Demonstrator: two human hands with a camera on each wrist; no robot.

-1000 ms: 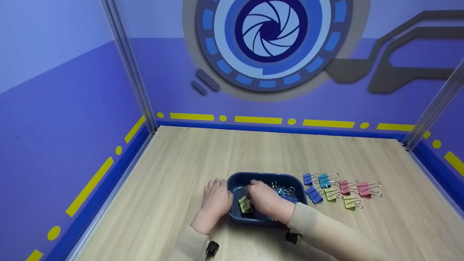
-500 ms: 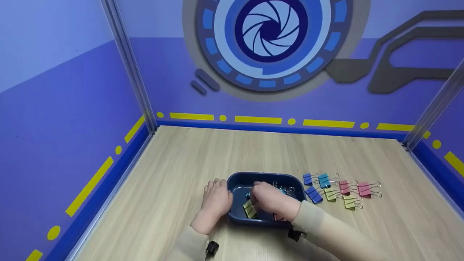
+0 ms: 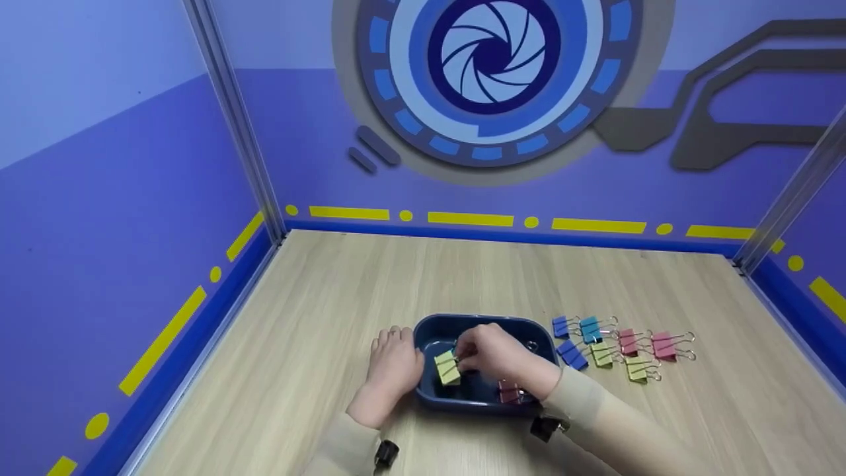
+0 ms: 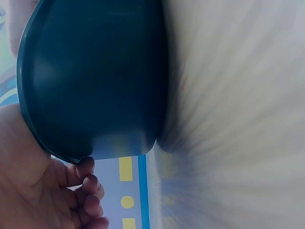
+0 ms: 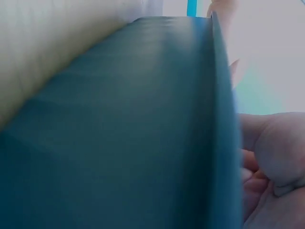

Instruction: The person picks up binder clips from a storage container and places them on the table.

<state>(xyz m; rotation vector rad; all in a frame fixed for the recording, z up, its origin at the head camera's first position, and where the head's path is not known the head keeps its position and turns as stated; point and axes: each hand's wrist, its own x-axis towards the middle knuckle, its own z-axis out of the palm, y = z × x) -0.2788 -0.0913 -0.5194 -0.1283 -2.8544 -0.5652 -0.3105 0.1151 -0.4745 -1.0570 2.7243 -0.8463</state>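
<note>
A dark blue plastic tray (image 3: 429, 396) stands on the table, its outer wall large in both wrist views. My left hand (image 3: 395, 360) holds the tray's left rim. In the left wrist view its loosely curled fingers (image 4: 86, 164) are outside the wall; the thumb is hidden behind the rim. Over the tray, my right hand (image 3: 499, 357) pinches a yellow binder clip (image 3: 447, 367) by its wire handles. A pink binder clip (image 3: 509, 391) lies in the tray under the right wrist, and other clips there are mostly hidden by the hand.
Right of the tray, two loose rows of binder clips lie on the wooden table (image 3: 344, 284): blue clips (image 3: 572, 355), a teal one (image 3: 591, 329), yellow clips (image 3: 638, 369) and pink clips (image 3: 665, 346). Blue-purple panels (image 3: 165, 231) enclose the table.
My right hand has shifted right, then turned and raised the yellow clip, whose face now shows more fully. The pink clip in the tray has come into view. The left hand has stayed put.
</note>
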